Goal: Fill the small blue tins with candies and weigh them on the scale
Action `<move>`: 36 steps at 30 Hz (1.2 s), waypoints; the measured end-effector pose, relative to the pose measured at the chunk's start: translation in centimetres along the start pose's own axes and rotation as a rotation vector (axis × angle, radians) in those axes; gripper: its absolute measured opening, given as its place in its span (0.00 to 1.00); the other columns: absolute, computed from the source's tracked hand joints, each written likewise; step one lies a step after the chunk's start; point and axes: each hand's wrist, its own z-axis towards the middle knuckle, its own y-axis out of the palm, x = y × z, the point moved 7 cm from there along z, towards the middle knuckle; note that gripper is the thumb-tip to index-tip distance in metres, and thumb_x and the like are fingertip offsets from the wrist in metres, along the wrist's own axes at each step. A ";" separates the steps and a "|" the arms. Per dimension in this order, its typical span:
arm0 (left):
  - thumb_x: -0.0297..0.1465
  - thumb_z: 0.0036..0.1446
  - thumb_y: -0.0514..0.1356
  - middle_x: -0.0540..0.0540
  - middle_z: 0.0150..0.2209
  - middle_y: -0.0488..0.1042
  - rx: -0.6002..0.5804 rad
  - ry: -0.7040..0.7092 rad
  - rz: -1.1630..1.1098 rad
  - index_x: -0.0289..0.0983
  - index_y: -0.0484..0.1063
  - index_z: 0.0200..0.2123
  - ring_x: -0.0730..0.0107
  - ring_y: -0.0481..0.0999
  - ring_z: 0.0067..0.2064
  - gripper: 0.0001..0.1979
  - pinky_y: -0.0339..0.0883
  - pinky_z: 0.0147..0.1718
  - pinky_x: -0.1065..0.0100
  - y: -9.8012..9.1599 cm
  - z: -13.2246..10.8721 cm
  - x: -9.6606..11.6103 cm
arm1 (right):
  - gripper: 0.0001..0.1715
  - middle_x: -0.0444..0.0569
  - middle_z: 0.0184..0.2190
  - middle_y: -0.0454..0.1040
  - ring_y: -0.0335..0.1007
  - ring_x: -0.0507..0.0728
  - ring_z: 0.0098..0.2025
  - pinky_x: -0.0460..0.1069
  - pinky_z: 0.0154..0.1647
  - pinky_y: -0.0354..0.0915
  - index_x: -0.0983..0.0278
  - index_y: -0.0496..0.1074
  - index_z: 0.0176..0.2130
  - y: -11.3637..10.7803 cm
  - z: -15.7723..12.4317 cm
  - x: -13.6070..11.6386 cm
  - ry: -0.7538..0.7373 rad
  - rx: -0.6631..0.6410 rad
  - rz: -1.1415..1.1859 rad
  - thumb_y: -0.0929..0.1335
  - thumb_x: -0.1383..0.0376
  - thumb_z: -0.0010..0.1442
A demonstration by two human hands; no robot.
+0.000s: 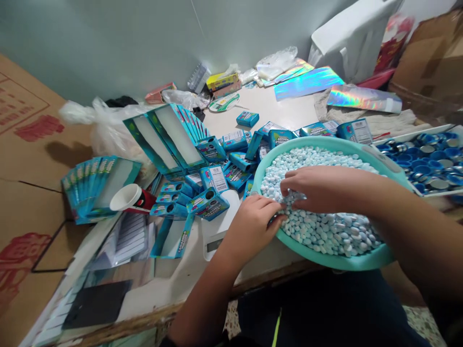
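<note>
A turquoise basin (361, 263) holds a heap of small white and pale-blue candies (336, 231). My right hand (318, 188) reaches over it from the right, fingers curled down among the candies. Something clear and shiny shows under those fingers, too small to name. At the basin's left rim, my left hand (253, 221) has its thumb and fingers closed, tips close to the right hand's fingertips. What it holds, if anything, is hidden. Left of the basin, a white scale (210, 236) is partly covered by my left arm and by blue candy boxes (209, 204).
An open blue display box (173, 236) and a paper cup (132, 198) lie at left. A white tray of blue caps (430, 164) stands at right. Folded display cartons (166, 140), holographic sheets (307, 83) and a big cardboard box (32, 159) surround the table.
</note>
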 end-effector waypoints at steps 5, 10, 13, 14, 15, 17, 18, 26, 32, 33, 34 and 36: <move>0.29 0.67 0.63 0.46 0.41 0.83 0.016 0.022 0.014 0.39 0.78 0.41 0.58 0.79 0.44 0.03 0.72 0.45 0.56 -0.2 0.3 0.0 | 0.19 0.51 0.50 0.78 0.75 0.60 0.49 0.51 0.46 0.68 0.62 0.77 0.52 -0.9 -0.4 -0.4 -0.017 0.014 0.016 0.70 0.66 0.62; 0.27 0.66 0.62 0.46 0.41 0.83 0.046 0.080 0.080 0.39 0.77 0.40 0.57 0.80 0.43 0.04 0.72 0.43 0.57 -0.2 0.5 -0.2 | 0.19 0.50 0.48 0.79 0.75 0.58 0.45 0.50 0.44 0.69 0.61 0.80 0.50 -1.4 -0.2 -1.3 -0.082 0.032 -0.043 0.69 0.66 0.60; 0.27 0.65 0.62 0.47 0.39 0.83 0.074 0.120 0.095 0.39 0.77 0.38 0.58 0.80 0.41 0.04 0.71 0.41 0.59 -0.3 0.6 -0.3 | 0.18 0.48 0.49 0.80 0.75 0.57 0.46 0.49 0.46 0.70 0.61 0.80 0.50 -1.8 -0.2 -1.3 -0.093 0.033 -0.047 0.71 0.65 0.60; 0.26 0.65 0.62 0.47 0.39 0.83 0.079 0.127 0.098 0.40 0.77 0.38 0.59 0.80 0.41 0.04 0.71 0.40 0.60 -0.5 0.7 -0.3 | 0.17 0.47 0.50 0.80 0.75 0.57 0.47 0.48 0.47 0.70 0.61 0.80 0.49 -2.0 -0.3 -1.4 -0.105 0.043 -0.051 0.71 0.64 0.61; 0.26 0.64 0.62 0.48 0.38 0.83 0.081 0.129 0.099 0.40 0.78 0.38 0.60 0.80 0.40 0.04 0.71 0.40 0.60 -0.6 0.7 -0.2 | 0.16 0.47 0.50 0.80 0.75 0.56 0.48 0.48 0.48 0.70 0.61 0.80 0.49 -2.2 -0.4 -1.5 -0.121 0.052 -0.056 0.71 0.64 0.61; 0.27 0.65 0.62 0.48 0.38 0.83 0.066 0.114 0.093 0.41 0.78 0.38 0.62 0.80 0.40 0.05 0.71 0.40 0.62 -0.9 0.8 -0.1 | 0.15 0.45 0.49 0.81 0.75 0.55 0.47 0.46 0.47 0.70 0.60 0.80 0.48 -2.5 -0.7 -1.5 -0.139 0.065 -0.061 0.71 0.64 0.62; 0.28 0.65 0.62 0.48 0.39 0.83 0.054 0.101 0.088 0.41 0.78 0.39 0.62 0.80 0.41 0.05 0.72 0.40 0.63 -1.1 0.9 0.1 | 0.14 0.45 0.48 0.81 0.75 0.54 0.46 0.45 0.45 0.70 0.60 0.80 0.48 -2.6 -0.9 -1.5 -0.146 0.071 -0.059 0.71 0.65 0.62; 0.31 0.67 0.60 0.47 0.40 0.83 0.041 -0.011 0.042 0.40 0.80 0.39 0.62 0.81 0.44 0.08 0.75 0.46 0.62 -0.6 0.9 0.8 | 0.15 0.44 0.46 0.81 0.73 0.51 0.45 0.43 0.49 0.66 0.64 0.81 0.47 -2.9 -1.5 0.2 -0.093 0.184 -0.062 0.67 0.70 0.63; 0.31 0.67 0.63 0.46 0.40 0.84 0.270 0.015 -0.034 0.39 0.82 0.39 0.64 0.82 0.42 0.07 0.77 0.46 0.63 -0.4 -0.8 0.3 | 0.17 0.47 0.49 0.80 0.75 0.55 0.46 0.45 0.46 0.67 0.63 0.82 0.48 -1.9 0.4 -0.1 -0.072 0.109 -0.090 0.70 0.68 0.60; 0.31 0.67 0.63 0.46 0.40 0.84 0.281 0.032 -0.036 0.39 0.82 0.39 0.64 0.83 0.42 0.06 0.77 0.46 0.63 -0.3 -0.9 0.3 | 0.18 0.48 0.49 0.80 0.75 0.56 0.46 0.46 0.46 0.67 0.63 0.81 0.50 -1.6 0.6 -0.1 -0.074 0.101 -0.092 0.70 0.69 0.60; 0.31 0.67 0.63 0.46 0.40 0.84 0.279 0.054 -0.040 0.39 0.82 0.39 0.64 0.83 0.42 0.06 0.78 0.46 0.63 -0.2 -0.9 0.2 | 0.20 0.49 0.49 0.80 0.75 0.57 0.47 0.46 0.44 0.67 0.62 0.81 0.51 -1.3 0.8 0.0 -0.073 0.094 -0.092 0.70 0.69 0.59; 0.30 0.67 0.64 0.45 0.40 0.84 0.261 0.109 -0.052 0.39 0.82 0.39 0.64 0.83 0.43 0.06 0.78 0.46 0.64 0.0 -0.6 0.2 | 0.23 0.50 0.49 0.80 0.75 0.58 0.47 0.47 0.43 0.66 0.62 0.79 0.53 -0.7 1.2 0.5 -0.067 0.093 -0.080 0.69 0.69 0.58</move>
